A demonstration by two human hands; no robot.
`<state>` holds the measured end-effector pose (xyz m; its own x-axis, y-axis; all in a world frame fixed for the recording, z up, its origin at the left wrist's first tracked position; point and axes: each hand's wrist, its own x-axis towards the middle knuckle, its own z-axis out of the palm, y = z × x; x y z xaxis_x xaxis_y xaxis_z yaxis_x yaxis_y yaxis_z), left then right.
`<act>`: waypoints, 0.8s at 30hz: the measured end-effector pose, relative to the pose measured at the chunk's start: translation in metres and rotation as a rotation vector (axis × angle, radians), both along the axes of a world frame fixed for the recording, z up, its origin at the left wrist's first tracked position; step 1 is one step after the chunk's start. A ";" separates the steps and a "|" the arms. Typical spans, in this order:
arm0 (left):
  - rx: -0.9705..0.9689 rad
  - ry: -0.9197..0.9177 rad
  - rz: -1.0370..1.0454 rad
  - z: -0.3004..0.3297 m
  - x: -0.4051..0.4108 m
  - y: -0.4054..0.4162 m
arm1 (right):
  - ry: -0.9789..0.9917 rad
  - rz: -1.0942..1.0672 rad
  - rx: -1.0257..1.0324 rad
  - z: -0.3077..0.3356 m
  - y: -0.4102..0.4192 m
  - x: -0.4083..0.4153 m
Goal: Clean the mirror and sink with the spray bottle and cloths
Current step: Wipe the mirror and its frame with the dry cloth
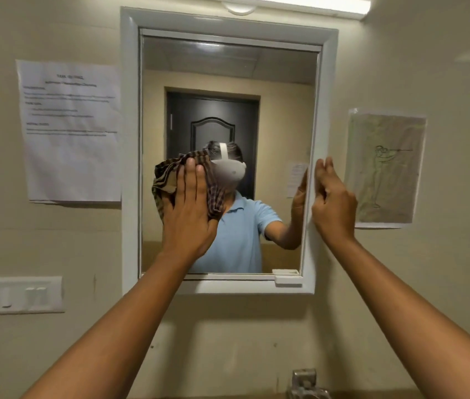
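Observation:
A mirror (228, 82) in a white frame (130, 139) hangs on the beige wall straight ahead. My left hand (189, 220) lies flat on the glass and presses a brown checked cloth (167, 175) against it, near the mirror's lower left middle. My right hand (333, 203) rests with straight fingers on the frame's right edge and holds nothing. The sink is out of view apart from a metal tap top (304, 381) at the bottom edge. No spray bottle is in sight.
A printed paper sheet (71, 131) is taped to the wall left of the mirror, and a sleeved drawing (385, 168) right of it. A switch and socket panel (14, 295) sits low on the left. A tube light (294, 2) runs above the mirror.

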<state>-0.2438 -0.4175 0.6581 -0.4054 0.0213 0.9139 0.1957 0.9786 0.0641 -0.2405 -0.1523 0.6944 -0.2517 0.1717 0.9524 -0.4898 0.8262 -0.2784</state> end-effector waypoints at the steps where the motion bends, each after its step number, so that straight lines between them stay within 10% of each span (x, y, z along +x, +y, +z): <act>1: -0.022 -0.003 -0.012 0.000 0.000 0.011 | -0.011 0.006 0.022 -0.002 0.002 0.002; 13: -0.384 -0.014 -0.163 -0.003 -0.005 0.133 | -0.047 0.067 0.220 -0.040 0.031 0.002; 24: -0.399 0.000 -0.021 0.018 -0.005 0.022 | -0.139 -0.021 0.280 -0.050 0.013 0.008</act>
<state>-0.2485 -0.3952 0.6759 -0.4009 0.3824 0.8325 0.2155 0.9226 -0.3200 -0.2328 -0.1392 0.6444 -0.3821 -0.0860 0.9201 -0.4447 0.8899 -0.1015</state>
